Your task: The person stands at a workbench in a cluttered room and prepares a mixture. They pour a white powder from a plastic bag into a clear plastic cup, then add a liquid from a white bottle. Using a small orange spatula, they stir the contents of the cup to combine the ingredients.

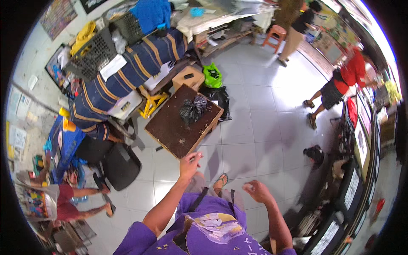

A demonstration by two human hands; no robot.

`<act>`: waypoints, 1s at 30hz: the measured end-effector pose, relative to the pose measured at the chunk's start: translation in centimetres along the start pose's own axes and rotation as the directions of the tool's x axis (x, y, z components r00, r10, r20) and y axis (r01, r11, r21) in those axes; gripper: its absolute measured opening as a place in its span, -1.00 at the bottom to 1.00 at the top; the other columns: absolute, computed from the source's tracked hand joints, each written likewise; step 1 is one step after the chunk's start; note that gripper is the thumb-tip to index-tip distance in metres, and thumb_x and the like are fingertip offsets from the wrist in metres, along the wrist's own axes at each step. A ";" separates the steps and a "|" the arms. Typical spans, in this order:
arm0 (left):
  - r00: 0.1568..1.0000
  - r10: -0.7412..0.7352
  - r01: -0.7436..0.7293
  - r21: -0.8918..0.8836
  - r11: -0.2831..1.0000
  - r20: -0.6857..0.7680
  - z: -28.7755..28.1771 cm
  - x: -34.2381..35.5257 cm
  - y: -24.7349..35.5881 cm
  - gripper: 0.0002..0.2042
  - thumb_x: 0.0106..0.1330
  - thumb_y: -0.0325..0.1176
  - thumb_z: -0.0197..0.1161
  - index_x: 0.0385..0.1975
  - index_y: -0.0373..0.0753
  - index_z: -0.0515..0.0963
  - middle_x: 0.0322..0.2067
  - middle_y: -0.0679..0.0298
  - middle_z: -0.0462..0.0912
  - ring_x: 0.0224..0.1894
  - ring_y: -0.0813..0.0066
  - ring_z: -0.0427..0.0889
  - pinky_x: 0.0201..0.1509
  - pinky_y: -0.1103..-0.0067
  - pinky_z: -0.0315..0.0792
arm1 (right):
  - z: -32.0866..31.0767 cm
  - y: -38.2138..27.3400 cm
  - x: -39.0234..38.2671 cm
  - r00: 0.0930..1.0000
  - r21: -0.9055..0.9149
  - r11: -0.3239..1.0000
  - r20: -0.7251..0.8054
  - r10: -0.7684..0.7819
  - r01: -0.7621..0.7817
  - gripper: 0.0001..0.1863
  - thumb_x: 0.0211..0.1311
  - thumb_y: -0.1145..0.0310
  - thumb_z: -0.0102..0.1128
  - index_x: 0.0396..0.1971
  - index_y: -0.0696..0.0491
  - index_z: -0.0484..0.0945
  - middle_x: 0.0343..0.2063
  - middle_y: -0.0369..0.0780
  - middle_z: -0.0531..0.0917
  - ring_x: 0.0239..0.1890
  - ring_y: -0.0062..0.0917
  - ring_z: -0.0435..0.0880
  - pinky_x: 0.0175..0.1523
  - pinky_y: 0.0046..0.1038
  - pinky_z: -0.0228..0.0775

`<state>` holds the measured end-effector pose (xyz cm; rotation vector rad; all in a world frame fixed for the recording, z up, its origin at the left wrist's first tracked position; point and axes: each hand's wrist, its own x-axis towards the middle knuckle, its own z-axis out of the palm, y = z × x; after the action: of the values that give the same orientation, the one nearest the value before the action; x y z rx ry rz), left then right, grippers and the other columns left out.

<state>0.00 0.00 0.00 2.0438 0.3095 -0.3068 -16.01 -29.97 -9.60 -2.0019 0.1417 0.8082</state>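
Note:
My left hand (190,165) is raised just in front of the near corner of a low dark-brown table (170,127). Its fingers are curled in, and a dark spot between them could be a small object or only shadow. Further right, my right hand (258,191) hangs over the tiled floor with loosely bent fingers slightly apart and no object visible in it. On the tabletop sits a knotted black plastic bag (192,111), away from both hands. Small light scraps lie along the table's edges.
Behind the table stand a cardboard box (188,80), a green bag (212,75) and a black bag (220,102). A black chair (121,166) is at left, near a person in dark red shorts (66,199). A person in red (350,74) and another in black (301,25) stand at right.

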 end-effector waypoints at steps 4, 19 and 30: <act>0.997 0.001 0.026 -0.359 0.933 0.075 23.2 10.0 5.5 -0.71 0.39 -0.13 0.32 -0.13 -0.23 0.74 -0.32 0.25 0.80 -0.51 0.50 0.68 -0.36 0.53 0.56 | -22.7 3.5 4.3 0.992 -0.359 0.925 0.023 -0.121 0.121 -0.33 0.29 -0.04 0.32 0.18 0.22 0.54 0.16 0.04 0.57 -0.15 -0.26 0.76 0.10 -0.28 0.55; 0.956 -0.249 0.092 0.649 0.755 0.154 30.1 36.9 3.5 -0.46 0.42 -0.26 0.09 0.40 -0.20 0.28 -0.17 0.00 0.74 -0.10 -0.01 0.75 -0.05 0.17 0.62 | -26.1 -4.3 47.6 0.949 -0.788 0.539 0.308 -0.072 0.296 -0.16 0.31 0.28 0.13 0.54 -0.04 -0.02 -0.07 0.09 0.69 0.03 -0.05 0.70 0.06 -0.08 0.59; 0.974 -0.221 0.217 0.461 0.860 -0.046 31.6 37.4 2.9 -0.69 0.33 -0.11 0.10 -0.08 -0.14 0.61 -0.24 0.02 0.73 -0.11 -0.08 0.72 -0.05 0.09 0.60 | -30.3 -6.9 53.5 0.721 -0.632 0.432 0.690 -0.062 0.643 -0.65 0.29 0.15 0.19 -0.12 0.12 0.63 -0.08 0.03 0.68 0.02 -0.02 0.69 0.06 -0.06 0.58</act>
<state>33.23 -25.83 -25.12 2.4824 0.5048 -0.5765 42.99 -39.03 -25.94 -2.3740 -1.3167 1.2940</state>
